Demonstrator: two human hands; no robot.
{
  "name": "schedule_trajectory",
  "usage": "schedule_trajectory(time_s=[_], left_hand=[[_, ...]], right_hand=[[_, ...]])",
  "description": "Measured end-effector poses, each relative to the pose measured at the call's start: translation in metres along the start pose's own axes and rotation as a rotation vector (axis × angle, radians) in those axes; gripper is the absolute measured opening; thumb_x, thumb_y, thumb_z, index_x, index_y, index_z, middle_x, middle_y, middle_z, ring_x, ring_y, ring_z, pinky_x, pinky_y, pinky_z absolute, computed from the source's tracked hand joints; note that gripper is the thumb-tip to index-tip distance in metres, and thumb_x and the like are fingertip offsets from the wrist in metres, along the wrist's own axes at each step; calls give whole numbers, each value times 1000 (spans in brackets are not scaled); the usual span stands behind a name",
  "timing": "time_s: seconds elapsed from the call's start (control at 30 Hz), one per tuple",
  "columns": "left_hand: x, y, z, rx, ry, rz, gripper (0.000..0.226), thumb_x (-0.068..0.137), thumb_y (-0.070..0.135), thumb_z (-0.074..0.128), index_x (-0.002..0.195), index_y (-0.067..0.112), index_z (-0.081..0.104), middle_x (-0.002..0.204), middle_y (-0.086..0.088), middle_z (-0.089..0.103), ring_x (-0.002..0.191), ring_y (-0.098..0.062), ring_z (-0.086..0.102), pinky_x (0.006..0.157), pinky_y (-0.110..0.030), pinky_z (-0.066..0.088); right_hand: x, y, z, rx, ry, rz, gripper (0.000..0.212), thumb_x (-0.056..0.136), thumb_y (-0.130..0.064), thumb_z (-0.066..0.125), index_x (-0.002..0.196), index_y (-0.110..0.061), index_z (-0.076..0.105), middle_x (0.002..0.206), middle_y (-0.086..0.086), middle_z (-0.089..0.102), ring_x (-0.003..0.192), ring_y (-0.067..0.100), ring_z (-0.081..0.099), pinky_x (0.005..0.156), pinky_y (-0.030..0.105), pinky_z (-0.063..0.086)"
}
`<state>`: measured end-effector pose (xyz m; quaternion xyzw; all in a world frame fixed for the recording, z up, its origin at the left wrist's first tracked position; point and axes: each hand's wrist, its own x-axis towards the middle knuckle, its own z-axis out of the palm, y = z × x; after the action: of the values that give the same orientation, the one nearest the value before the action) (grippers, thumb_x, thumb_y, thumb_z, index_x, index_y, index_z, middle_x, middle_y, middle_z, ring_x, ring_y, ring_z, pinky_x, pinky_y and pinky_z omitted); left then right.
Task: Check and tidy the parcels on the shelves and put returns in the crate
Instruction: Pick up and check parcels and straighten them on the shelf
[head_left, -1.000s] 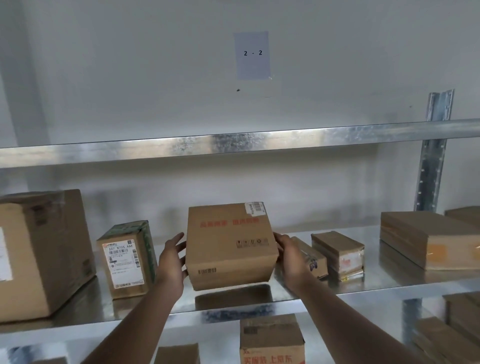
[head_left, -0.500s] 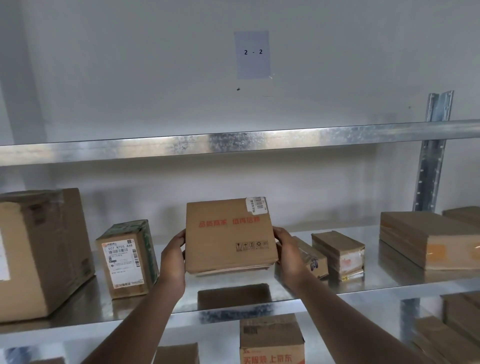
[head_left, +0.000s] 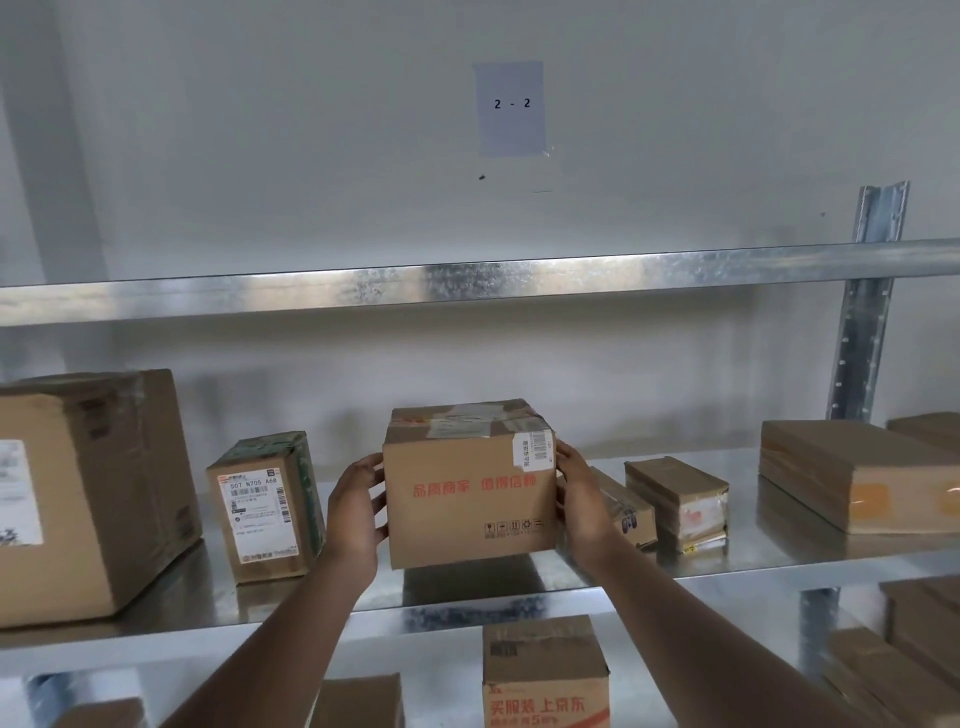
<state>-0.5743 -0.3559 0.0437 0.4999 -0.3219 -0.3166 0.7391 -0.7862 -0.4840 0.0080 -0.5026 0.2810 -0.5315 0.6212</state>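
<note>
Since a moment ago the box (head_left: 470, 488) has tipped upright, top now showing; left hand (head_left: 356, 512) and right hand (head_left: 579, 496) clasp its sides just above the shelf (head_left: 727, 566), probably to square it.

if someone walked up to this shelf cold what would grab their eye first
First the cardboard box with red print, held between the left hand and right hand at the middle of the metal shelf. Next the paper sign reading 2 - 2 on the wall above. Then the big taped carton at far left, with a small labelled parcel beside it.
</note>
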Motion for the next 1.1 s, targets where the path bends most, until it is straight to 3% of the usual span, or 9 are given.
schedule_trajectory(time_s=[0.1, 0.23, 0.37, 0.5, 0.6, 0.73, 0.8, 0.9, 1.1], left_hand=[[4, 9, -2, -14, 8, -14, 31, 101, 37, 49, 123, 22, 66, 101, -7, 72, 100, -28, 66, 83, -45, 51], [2, 10, -1, 67, -15, 18, 31, 102, 40, 50, 91, 22, 72, 77, 1, 77, 88, -21, 68, 77, -37, 50], [0, 4, -5, 93, -6, 15, 30, 101, 43, 53, 104, 21, 73, 89, -3, 79, 95, -22, 71, 76, -35, 53], [-6, 7, -5, 239, -114, 146, 22, 99, 34, 61, 120, 39, 64, 110, 8, 72, 97, -8, 67, 72, -23, 52], [-5, 0, -6, 304, -131, 190, 45, 94, 29, 68, 136, 38, 54, 122, 10, 61, 110, -13, 59, 68, -20, 49], [6, -20, -14, 305, -89, 165, 49, 91, 22, 73, 133, 39, 52, 125, 12, 61, 115, -17, 59, 70, -22, 55], [14, -32, -21, 284, -80, 130, 52, 91, 19, 74, 133, 40, 53, 122, 13, 63, 119, -20, 60, 83, -36, 60], [24, -46, -31, 331, -31, 79, 58, 91, 18, 73, 141, 40, 51, 126, 12, 65, 126, -23, 57, 102, -55, 51], [34, -66, -47, 330, 8, 109, 64, 92, 17, 71, 148, 32, 43, 142, 2, 60, 124, -17, 56, 96, -36, 47]], right_hand=[[-1, -11, 5, -42, -93, -2, 73, 77, -79, 55, 129, -29, 68, 129, 9, 71, 122, 39, 64, 109, 61, 45], [-1, -14, 6, -50, -73, -38, 70, 76, -65, 57, 126, -18, 70, 123, 14, 73, 119, 42, 66, 112, 65, 40], [-8, -12, 9, -132, -95, -81, 63, 81, -67, 57, 124, -24, 70, 123, 10, 73, 115, 40, 68, 110, 65, 42], [-9, -3, 10, -229, -72, -126, 55, 85, -68, 61, 134, -44, 61, 132, 0, 70, 112, 29, 72, 97, 58, 55], [-17, 1, 15, -262, -53, -175, 33, 100, -38, 58, 133, -42, 60, 131, -9, 70, 109, 19, 72, 93, 46, 60], [-23, 12, 20, -309, -115, -186, 35, 105, -11, 48, 133, -32, 55, 123, -14, 70, 98, -1, 72, 71, 18, 58], [-19, 24, 22, -314, -111, -168, 37, 105, -11, 50, 137, -28, 55, 126, -9, 71, 107, 9, 72, 76, 24, 60], [-15, 39, 29, -345, -99, -98, 38, 103, -29, 55, 140, -37, 54, 132, -9, 69, 118, 21, 68, 93, 44, 59], [-18, 50, 43, -406, -113, -88, 44, 105, -28, 52, 148, -31, 46, 141, -4, 63, 126, 15, 62, 111, 42, 49]])
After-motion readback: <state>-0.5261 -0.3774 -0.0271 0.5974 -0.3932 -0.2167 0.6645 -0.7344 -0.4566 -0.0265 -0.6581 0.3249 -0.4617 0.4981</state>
